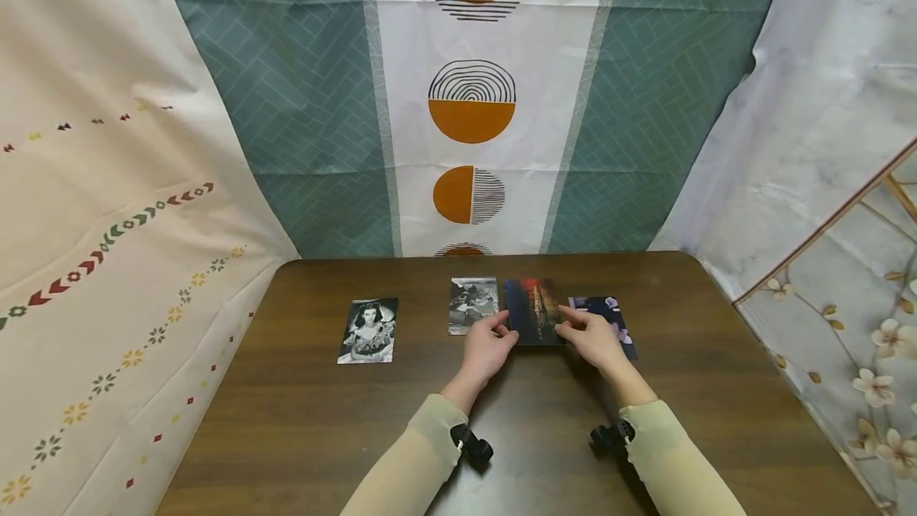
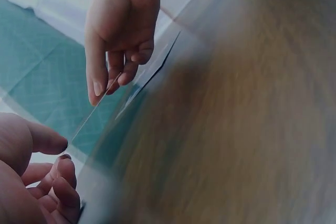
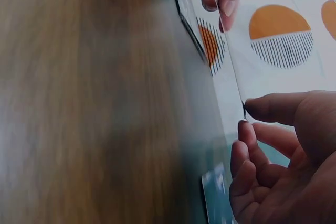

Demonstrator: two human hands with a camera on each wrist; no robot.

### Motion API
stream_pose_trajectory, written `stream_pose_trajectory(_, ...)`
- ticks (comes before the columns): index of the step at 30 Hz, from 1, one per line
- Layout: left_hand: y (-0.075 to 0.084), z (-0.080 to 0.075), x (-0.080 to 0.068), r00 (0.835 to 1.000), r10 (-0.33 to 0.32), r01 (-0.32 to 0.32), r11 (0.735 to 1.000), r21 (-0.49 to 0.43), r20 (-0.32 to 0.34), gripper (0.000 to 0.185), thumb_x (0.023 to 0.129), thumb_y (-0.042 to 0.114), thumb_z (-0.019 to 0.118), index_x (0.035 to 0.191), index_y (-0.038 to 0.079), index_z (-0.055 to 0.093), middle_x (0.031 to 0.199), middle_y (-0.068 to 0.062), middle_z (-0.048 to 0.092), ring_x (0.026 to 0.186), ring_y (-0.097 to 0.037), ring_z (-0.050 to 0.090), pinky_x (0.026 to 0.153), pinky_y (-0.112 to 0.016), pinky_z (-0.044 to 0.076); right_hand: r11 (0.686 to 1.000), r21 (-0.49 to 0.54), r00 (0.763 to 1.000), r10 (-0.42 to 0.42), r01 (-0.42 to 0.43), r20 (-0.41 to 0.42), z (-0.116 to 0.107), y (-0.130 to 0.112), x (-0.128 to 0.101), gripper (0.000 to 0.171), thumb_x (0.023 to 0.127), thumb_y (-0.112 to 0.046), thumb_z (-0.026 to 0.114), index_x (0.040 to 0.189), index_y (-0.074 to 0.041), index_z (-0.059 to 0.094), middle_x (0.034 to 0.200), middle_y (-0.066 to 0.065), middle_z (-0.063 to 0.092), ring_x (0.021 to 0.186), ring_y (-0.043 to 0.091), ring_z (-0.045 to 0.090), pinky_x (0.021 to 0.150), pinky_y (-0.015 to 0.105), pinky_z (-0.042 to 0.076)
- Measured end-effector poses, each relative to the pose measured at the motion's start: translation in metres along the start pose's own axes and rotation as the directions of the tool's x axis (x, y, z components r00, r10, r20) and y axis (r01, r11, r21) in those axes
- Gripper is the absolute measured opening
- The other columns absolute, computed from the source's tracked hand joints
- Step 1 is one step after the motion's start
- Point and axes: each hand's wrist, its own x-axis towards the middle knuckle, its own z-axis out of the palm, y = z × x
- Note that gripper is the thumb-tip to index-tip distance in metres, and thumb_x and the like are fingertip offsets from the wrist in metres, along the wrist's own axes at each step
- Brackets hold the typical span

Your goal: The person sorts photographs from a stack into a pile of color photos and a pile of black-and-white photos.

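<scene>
A dark photo card [image 1: 532,310] with red and orange tones is held up above the table between both hands. My left hand [image 1: 489,347] pinches its left edge between thumb and fingers. On the opposite edge my right hand [image 1: 593,339] does the same. In the left wrist view the card [image 2: 92,114] shows edge-on, as a thin line off the tabletop. Partly behind the left hand lies a black-and-white photo card [image 1: 473,301]. Beside the right hand, and partly covered by it, is a dark card with pinkish-purple flowers [image 1: 609,310].
Farther left on the brown wooden table [image 1: 301,420] lies a black-and-white portrait card [image 1: 368,331]. A patterned cloth [image 1: 315,102] hangs behind the table's far edge. Light fabrics hang at the left and right sides.
</scene>
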Motion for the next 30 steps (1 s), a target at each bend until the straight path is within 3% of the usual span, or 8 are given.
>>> stream_pose_trajectory(7,0.005,0.023,-0.006,0.999,0.008,-0.009,1.000,0.015,0.037,0.047,0.088,0.005,0.077,0.134,-0.004,0.071,0.076,0.008,0.064,0.067,-0.002,0.052,0.076,-0.027,0.049,0.999,-0.050,1.000,0.017,-0.018,-0.016,-0.017,0.014,-0.011,0.053,0.103,-0.021,0.071,0.152,-0.003,0.059,0.118,0.015,0.073,0.090,0.024,0.060,0.070,0.037,0.046)
stream_pose_trajectory(14,0.012,0.046,-0.008,0.996,0.002,-0.004,0.999,0.033,0.084,0.052,0.089,0.006,0.076,0.139,-0.004,0.068,0.075,0.010,0.064,0.065,-0.002,0.052,0.078,-0.028,0.051,0.997,-0.061,0.999,0.035,-0.036,-0.018,-0.037,0.023,-0.019,0.052,0.105,-0.021,0.069,0.152,-0.002,0.059,0.112,0.014,0.072,0.080,0.024,0.056,0.068,0.039,0.045)
stream_pose_trajectory(22,0.026,0.067,-0.009,0.994,-0.022,0.007,0.990,0.140,0.108,0.054,0.090,0.011,0.076,0.143,0.001,0.068,0.076,0.012,0.064,0.061,-0.004,0.052,0.071,-0.027,0.049,0.991,-0.129,0.999,0.031,-0.034,-0.023,-0.057,0.031,-0.022,0.049,0.106,-0.020,0.067,0.151,0.000,0.059,0.124,0.023,0.070,0.109,0.036,0.063,0.083,0.042,0.049)
stream_pose_trajectory(30,0.036,0.092,-0.007,0.993,-0.057,0.033,0.973,0.228,0.100,0.055,0.088,0.017,0.079,0.142,0.009,0.071,0.074,0.017,0.062,0.068,-0.005,0.058,0.065,-0.029,0.049,0.985,-0.158,0.997,0.068,-0.074,-0.040,-0.073,0.043,-0.025,0.048,0.108,-0.016,0.061,0.153,0.001,0.056,0.129,0.028,0.066,0.118,0.046,0.060,0.093,0.056,0.048)
